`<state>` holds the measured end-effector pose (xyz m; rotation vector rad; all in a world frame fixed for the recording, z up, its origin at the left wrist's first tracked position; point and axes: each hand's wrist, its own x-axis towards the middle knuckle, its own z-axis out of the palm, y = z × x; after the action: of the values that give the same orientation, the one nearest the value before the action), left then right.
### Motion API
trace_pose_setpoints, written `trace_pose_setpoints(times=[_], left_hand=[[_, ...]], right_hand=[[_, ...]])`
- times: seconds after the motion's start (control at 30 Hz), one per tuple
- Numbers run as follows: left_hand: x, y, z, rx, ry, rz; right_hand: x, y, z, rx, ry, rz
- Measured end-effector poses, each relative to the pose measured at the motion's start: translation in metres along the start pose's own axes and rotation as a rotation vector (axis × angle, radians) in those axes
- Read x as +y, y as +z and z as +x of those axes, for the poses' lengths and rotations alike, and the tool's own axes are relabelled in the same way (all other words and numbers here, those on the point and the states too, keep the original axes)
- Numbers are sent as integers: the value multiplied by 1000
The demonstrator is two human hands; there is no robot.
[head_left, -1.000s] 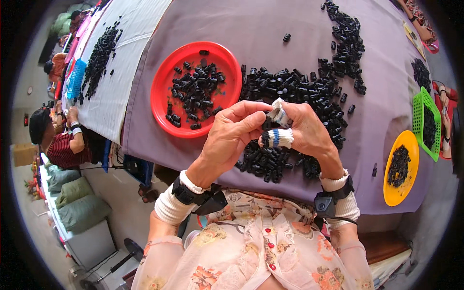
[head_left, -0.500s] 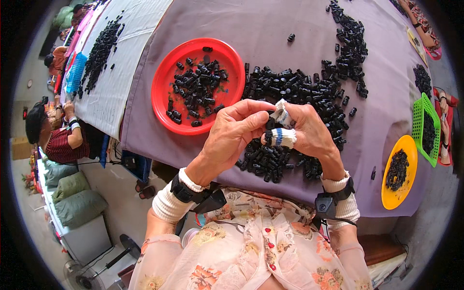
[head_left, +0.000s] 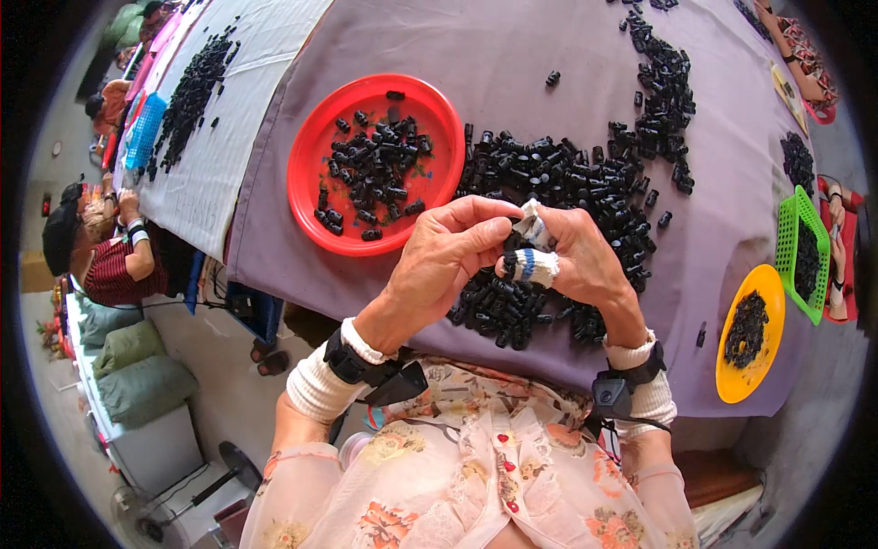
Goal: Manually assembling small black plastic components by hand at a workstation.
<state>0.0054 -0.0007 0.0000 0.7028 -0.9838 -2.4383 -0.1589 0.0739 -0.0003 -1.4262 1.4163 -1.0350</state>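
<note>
Over the front of the table, my left hand (head_left: 437,256) and my right hand (head_left: 594,261) meet with closed fingers. Thumb and forefinger of the left pinch a small black part (head_left: 514,240), mostly hidden between the fingertips; the right hand's fingers close on it too. White knitted finger covers (head_left: 535,266) with blue stripes wrap the right thumb and forefinger. Beneath and beyond the hands spreads a pile of small black cylindrical parts (head_left: 549,169). To the left, a round red tray (head_left: 306,206) bears several similar parts.
A grey-purple cloth (head_left: 384,46) covers the table. At the right stand a yellow plate (head_left: 732,380) and a green basket (head_left: 788,233), both with black parts. Co-workers sit at the left, one in a striped shirt (head_left: 123,274), and at the far right. A blue basket (head_left: 144,128) rests on the left table.
Both hands stay together, with slight finger shifts; the black part shows less between the fingertips. The view has shifted slightly.
</note>
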Motion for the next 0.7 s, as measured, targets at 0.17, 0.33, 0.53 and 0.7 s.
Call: trace_pose_setpoints(times=[0.17,0.33,0.53,0.7], left_hand=[[1,-1,-1,1,-1,2],[4,6,-5,47,2,6],[3,4,-2,21,36,30],[3,5,0,37,50,53]], right_hand=[[-3,2,1,2,-6,22],[-10,2,2,-13,-25,-12],[-4,2,2,-14,-14,27],[-9,1,2,-28,-24,13]])
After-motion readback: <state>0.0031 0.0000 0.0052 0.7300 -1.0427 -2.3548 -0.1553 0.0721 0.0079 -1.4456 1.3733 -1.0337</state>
